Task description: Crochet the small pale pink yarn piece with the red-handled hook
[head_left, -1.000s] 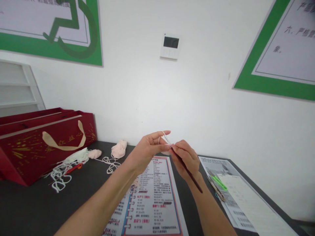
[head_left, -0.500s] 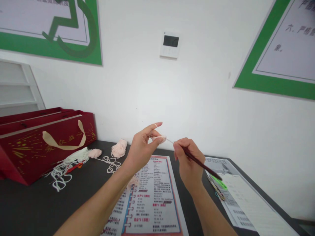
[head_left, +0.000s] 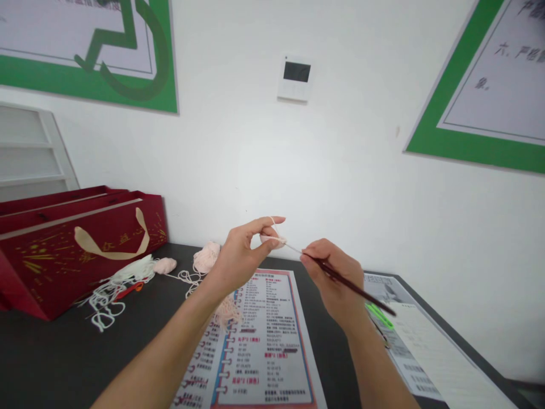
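Observation:
My left hand (head_left: pixel 251 247) is raised above the table, its thumb and fingers closed on a small piece of pale pink crochet work (head_left: pixel 279 242). A strand of yarn (head_left: pixel 275 224) loops over its stretched-out index finger. From the right, my right hand (head_left: pixel 330 270) pinches a crochet hook (head_left: pixel 353 289) with a dark brown handle and thin metal shaft. The shaft's tip meets the crochet work; whether it sits inside a stitch is too small to tell. Beneath both hands lies a printed pattern sheet (head_left: pixel 276 324).
A red gift bag (head_left: pixel 85 250) stands at the left on the dark table (head_left: pixel 51 358). Near it lie white yarn (head_left: pixel 106 307) and a pink yarn ball (head_left: pixel 206 257). Loose pink yarn (head_left: pixel 229 312) rests on the sheet. Papers (head_left: pixel 434 352) and a green clip-like object (head_left: pixel 380 316) are at the right.
Both hands have shifted slightly right, and the hook's handle end has swung right and a little down. More of the loose pink yarn on the sheet shows beside my left forearm.

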`<state>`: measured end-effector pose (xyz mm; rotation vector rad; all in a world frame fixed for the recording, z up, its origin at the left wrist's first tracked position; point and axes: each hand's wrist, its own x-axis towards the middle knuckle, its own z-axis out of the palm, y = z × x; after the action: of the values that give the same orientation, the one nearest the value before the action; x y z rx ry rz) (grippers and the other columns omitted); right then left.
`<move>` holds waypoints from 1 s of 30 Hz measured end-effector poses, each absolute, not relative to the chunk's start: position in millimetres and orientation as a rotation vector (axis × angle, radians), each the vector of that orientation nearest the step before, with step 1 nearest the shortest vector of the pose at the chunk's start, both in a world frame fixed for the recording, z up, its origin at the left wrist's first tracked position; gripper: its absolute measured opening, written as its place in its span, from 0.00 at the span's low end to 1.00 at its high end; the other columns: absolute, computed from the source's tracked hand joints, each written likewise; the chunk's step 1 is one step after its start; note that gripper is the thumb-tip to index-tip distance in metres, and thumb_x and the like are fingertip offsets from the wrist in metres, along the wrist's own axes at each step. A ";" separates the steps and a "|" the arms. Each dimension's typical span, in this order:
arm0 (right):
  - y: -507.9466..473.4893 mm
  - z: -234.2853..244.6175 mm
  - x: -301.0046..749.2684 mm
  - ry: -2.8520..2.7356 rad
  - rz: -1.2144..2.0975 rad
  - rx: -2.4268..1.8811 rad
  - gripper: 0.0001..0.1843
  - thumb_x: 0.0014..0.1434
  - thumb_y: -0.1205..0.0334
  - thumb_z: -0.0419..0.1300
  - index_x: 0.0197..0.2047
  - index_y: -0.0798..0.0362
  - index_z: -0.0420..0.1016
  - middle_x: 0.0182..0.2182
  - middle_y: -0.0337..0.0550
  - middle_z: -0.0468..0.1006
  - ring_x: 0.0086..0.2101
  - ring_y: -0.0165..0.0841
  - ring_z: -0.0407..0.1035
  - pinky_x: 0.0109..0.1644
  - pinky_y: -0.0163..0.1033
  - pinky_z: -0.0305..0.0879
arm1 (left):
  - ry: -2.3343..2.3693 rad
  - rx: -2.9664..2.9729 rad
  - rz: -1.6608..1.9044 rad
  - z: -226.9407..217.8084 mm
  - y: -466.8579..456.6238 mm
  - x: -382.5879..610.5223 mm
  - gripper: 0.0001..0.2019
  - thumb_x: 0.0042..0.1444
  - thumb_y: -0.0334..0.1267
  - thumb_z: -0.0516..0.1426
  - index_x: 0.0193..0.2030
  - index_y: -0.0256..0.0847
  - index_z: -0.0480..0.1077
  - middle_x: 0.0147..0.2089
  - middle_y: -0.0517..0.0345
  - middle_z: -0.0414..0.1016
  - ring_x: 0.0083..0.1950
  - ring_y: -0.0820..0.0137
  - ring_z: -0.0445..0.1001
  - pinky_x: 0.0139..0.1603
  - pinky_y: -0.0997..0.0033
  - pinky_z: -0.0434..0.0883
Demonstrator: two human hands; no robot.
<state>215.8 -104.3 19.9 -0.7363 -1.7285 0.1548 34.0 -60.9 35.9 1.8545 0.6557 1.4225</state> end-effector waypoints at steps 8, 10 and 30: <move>-87.2 13.2 198.8 -1.334 0.940 -0.534 0.11 0.59 0.60 0.60 0.26 0.52 0.65 0.19 0.31 0.62 0.18 0.24 0.54 0.19 0.31 0.52 | 0.467 1.566 1.188 32.7 -61.4 41.0 0.20 0.51 0.33 0.64 0.52 0.41 0.73 0.31 0.62 0.74 0.33 0.73 0.72 0.44 0.67 0.68; -87.9 8.7 194.6 -1.398 0.744 -0.596 0.11 0.61 0.61 0.58 0.28 0.51 0.65 0.19 0.31 0.61 0.18 0.25 0.56 0.21 0.31 0.54 | 0.444 1.488 1.163 29.5 -60.8 45.4 0.20 0.50 0.32 0.64 0.52 0.41 0.73 0.30 0.63 0.74 0.32 0.74 0.71 0.42 0.69 0.68; -87.5 6.3 216.6 -1.628 0.316 -0.607 0.02 0.60 0.65 0.60 0.34 0.51 0.71 0.30 0.37 0.71 0.24 0.26 0.63 0.25 0.35 0.60 | 0.366 1.188 1.040 34.4 -53.0 34.4 0.19 0.46 0.29 0.65 0.48 0.37 0.76 0.26 0.63 0.66 0.28 0.76 0.65 0.34 0.74 0.64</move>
<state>216.6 -87.5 6.3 -0.6072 -1.6284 0.3156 34.4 -53.0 34.4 1.1876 0.3656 1.0396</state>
